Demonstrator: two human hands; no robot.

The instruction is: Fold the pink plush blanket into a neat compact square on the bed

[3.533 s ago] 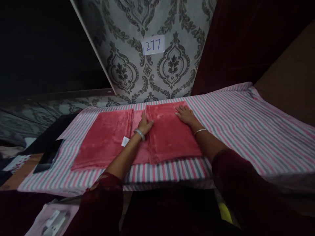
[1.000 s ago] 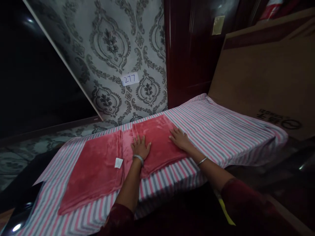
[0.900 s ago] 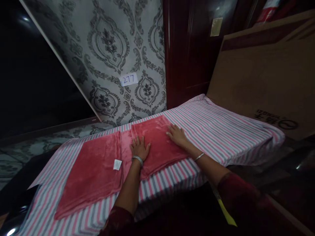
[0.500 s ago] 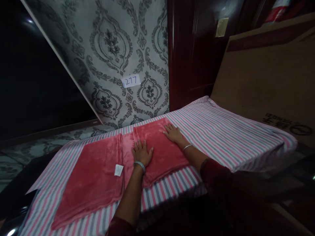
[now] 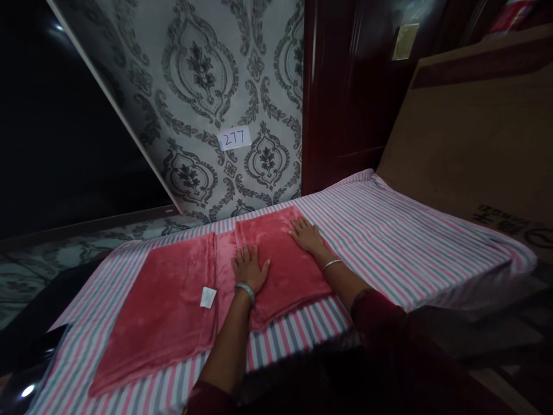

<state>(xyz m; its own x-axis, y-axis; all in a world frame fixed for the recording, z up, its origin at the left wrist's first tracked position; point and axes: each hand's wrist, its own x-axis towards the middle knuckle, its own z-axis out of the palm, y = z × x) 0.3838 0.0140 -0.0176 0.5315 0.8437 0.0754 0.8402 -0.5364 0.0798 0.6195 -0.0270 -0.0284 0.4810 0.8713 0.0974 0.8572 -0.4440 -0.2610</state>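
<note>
A plush coral-red blanket (image 5: 164, 311) lies on a striped cloth, with both its sides folded in and a paler strip of it showing between the two flaps. My left hand (image 5: 250, 270) rests flat with fingers spread on the inner edge of the right flap. Over that flap's far right edge lies my right hand (image 5: 306, 235), palm down and fingers stretched out. Neither hand grips the fabric. A small white label (image 5: 208, 297) sits at the inner edge of the left flap.
The striped cloth (image 5: 389, 230) covers the table. A large dark screen (image 5: 78, 132) stands at the left. Behind is patterned wallpaper with a paper (image 5: 234, 138) marked 277. A dark red door (image 5: 345, 92) and a big cardboard box (image 5: 475, 132) are at the right.
The camera view has shifted slightly, so the wall and box appear a little farther right. Both hands stay flat on the right flap, and the blanket looks the same.
</note>
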